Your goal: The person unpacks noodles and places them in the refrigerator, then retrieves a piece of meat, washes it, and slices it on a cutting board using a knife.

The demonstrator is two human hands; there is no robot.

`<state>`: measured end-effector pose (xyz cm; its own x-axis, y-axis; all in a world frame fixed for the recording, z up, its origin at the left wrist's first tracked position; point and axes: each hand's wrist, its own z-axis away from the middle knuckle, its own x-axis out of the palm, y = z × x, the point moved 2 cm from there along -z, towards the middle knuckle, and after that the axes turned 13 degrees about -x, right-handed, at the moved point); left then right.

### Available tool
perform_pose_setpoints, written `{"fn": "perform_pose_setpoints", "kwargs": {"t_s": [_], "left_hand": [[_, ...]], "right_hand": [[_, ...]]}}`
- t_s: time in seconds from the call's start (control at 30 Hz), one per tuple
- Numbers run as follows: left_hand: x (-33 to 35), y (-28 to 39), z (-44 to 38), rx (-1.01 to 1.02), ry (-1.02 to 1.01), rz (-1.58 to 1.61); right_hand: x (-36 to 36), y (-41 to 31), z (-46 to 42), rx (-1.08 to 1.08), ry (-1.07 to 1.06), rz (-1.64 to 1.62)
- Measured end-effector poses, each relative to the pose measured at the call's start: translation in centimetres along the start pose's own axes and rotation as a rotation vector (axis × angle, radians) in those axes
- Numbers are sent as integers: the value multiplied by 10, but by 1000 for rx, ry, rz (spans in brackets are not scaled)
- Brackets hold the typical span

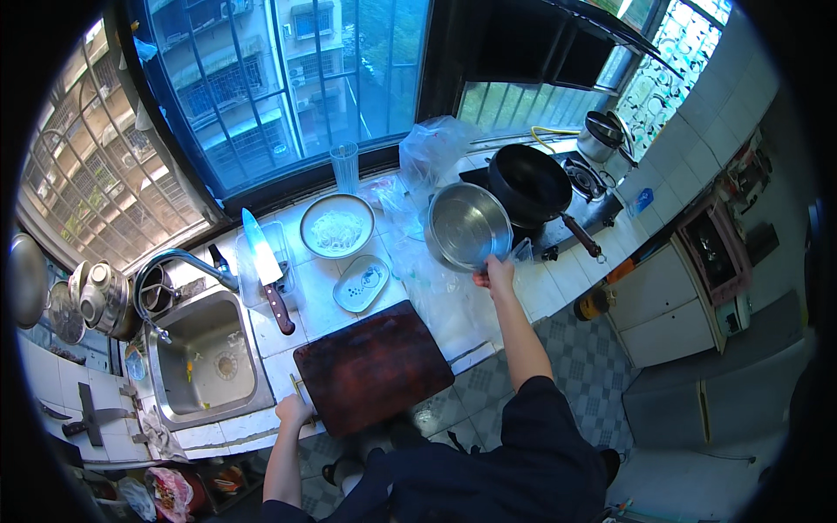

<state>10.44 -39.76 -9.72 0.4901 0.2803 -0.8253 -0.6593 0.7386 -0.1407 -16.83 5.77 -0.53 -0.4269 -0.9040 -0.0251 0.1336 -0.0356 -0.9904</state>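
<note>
My right hand (498,276) grips the near rim of a round stainless-steel basin (467,225). The basin is over the counter, just left of a black wok (529,183). Lower left, my left hand (294,410) is closed at the brass-coloured side handle (298,387) of a dark brown cutting board (374,367); its fingertips are hidden. The board's near side reaches past the counter edge. Beyond the board lie a small oval dish (361,284) and a bowl of white noodles (337,225). Clear plastic sheeting (451,307) spreads beneath and in front of the basin.
A large kitchen knife (267,268) lies across a clear plastic container (245,274), its handle toward me. To the left is a steel sink (208,359) with a curved faucet (176,255). The wok's handle (580,235) sticks out over the gas stove's front (556,245). A ribbed clear cup (344,168) stands by the window.
</note>
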Motion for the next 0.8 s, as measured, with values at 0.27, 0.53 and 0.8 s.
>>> {"fn": "perform_pose_setpoints", "kwargs": {"t_s": [0.27,0.53,0.8], "left_hand": [[-15,0,29,0,201,224],[-14,-16,80,-64,95,461],[-73,8,138,399,609,835]], "right_hand": [[84,-22,-89,33,57,165],[98,-35,-82,-118,16,169],[30,-29,72,-161,-580,206]]}}
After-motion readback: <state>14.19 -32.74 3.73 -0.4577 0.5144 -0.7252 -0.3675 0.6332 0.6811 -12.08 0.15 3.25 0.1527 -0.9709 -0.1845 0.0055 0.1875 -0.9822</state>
